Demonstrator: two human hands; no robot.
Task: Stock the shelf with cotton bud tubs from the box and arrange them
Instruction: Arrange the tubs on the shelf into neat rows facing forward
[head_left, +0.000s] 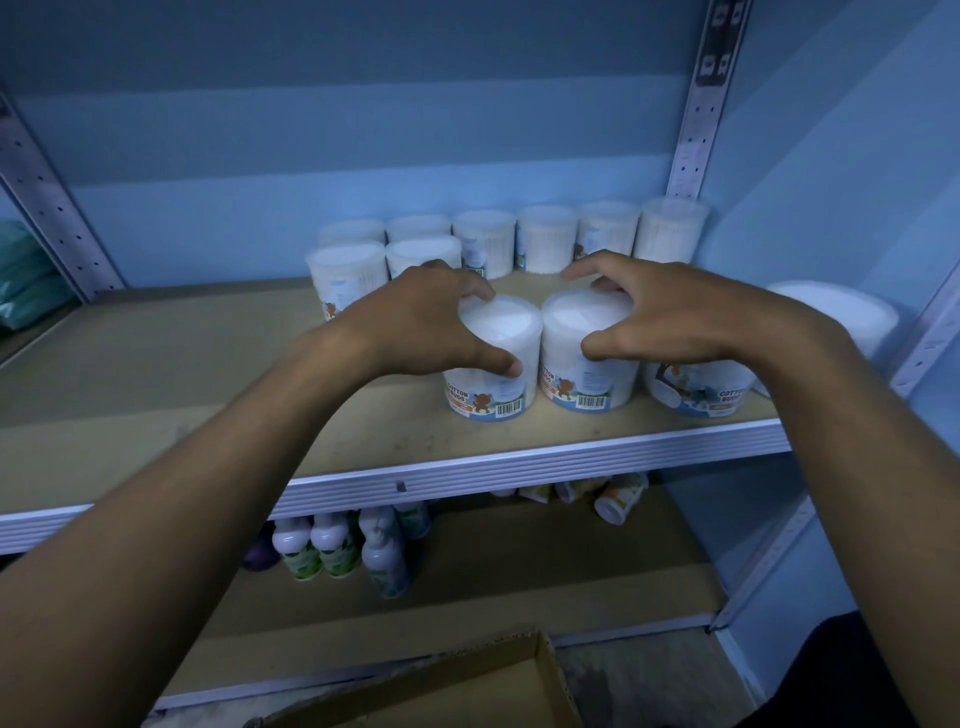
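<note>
Shelf partly stocked, two tubs being set near the front edge.
Left hand (415, 317) fingers curl round one tub (493, 358), right hand (670, 306) round another tub (589, 353); a row of tubs (545, 244) lines the back edge of the shelf (208, 364), the box (467, 686) sits below.

Cardboard box (441, 686) is chopped off by the bottom edge. Right forearm covers half the far-right tub (841, 317). Labels on the back-row tubs (545, 244) are way too blurry to read.

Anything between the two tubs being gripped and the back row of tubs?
Head view: bare shelf board only. The left hand and right hand grip the two front tubs; the back row stands beyond that gap.
</note>
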